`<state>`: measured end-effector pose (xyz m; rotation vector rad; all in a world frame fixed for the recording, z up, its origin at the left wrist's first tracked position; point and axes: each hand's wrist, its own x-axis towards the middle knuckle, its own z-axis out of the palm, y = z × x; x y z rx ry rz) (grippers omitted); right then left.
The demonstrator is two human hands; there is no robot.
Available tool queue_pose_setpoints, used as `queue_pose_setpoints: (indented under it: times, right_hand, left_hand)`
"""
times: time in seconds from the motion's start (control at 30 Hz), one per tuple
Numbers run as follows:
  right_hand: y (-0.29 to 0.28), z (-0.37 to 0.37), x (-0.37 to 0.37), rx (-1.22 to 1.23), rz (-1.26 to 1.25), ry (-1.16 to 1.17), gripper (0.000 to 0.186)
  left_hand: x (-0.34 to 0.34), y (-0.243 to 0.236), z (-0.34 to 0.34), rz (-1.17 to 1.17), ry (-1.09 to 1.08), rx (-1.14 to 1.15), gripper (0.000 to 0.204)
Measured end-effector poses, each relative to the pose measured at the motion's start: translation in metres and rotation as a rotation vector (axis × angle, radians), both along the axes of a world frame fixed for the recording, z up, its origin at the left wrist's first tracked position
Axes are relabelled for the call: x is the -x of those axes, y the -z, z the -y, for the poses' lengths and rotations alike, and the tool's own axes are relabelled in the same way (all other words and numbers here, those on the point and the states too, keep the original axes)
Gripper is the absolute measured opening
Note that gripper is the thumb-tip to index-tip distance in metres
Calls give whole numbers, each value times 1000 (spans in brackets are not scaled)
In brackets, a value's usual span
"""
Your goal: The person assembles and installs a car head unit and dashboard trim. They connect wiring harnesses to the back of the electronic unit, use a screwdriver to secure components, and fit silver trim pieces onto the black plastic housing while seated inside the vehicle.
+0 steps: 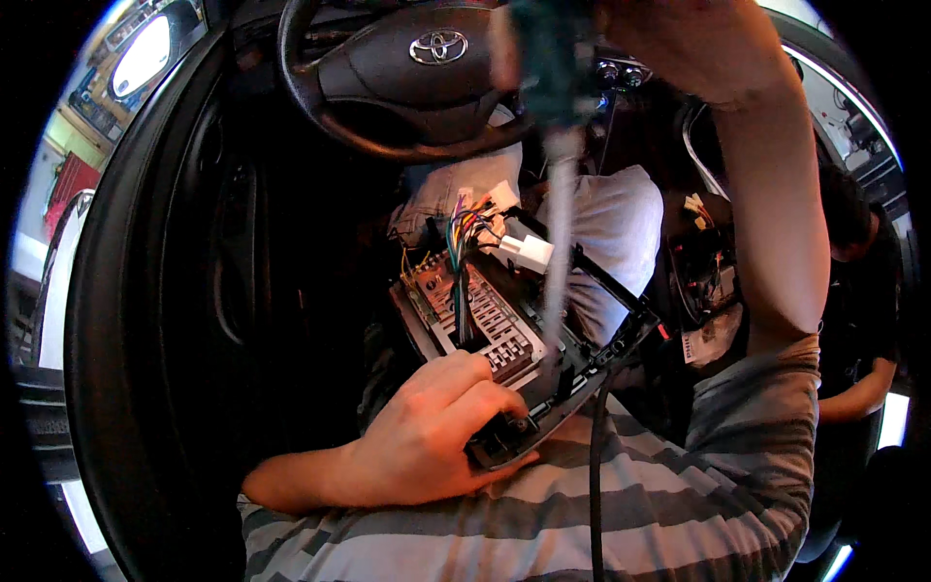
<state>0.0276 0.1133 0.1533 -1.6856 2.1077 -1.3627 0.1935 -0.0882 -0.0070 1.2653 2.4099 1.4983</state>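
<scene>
A car stereo unit [475, 315] with a metal, slotted casing lies tilted on my lap. A bundle of coloured wires [458, 238] with white plug connectors [525, 253] rises from it. My left hand [427, 427] is wrapped round the near corner of the unit's black plastic frame [558, 417]. Up at the top, my right hand [669, 44] grips a screwdriver [551, 68] by its dark green handle. Its long shaft is smeared by motion and points down toward the frame's edge. Where the tip meets the unit cannot be made out.
Beyond my lap is the steering wheel [398, 78], with the dark door panel [228, 242] on the left. A black cable [596, 466] runs down across my striped shirt. On the right lies a dark part with connectors [703, 267], near another person's arm [858, 393].
</scene>
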Motion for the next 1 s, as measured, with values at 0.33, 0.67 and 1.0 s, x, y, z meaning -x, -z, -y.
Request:
queue_pose_setpoints:
  times: [0.33,0.67,1.0]
  right_hand:
    - [30,-152,-72,138,-13,916,60]
    - [130,-110,-45,81,111,550,68]
    - [150,-72,-8,424,432,692,39]
  left_hand:
    - [27,-16,18,27,-43,-92,36]
    - [87,-48,37,234,-218,-309,63]
    - [148,-59,48,374,-232,-431,55]
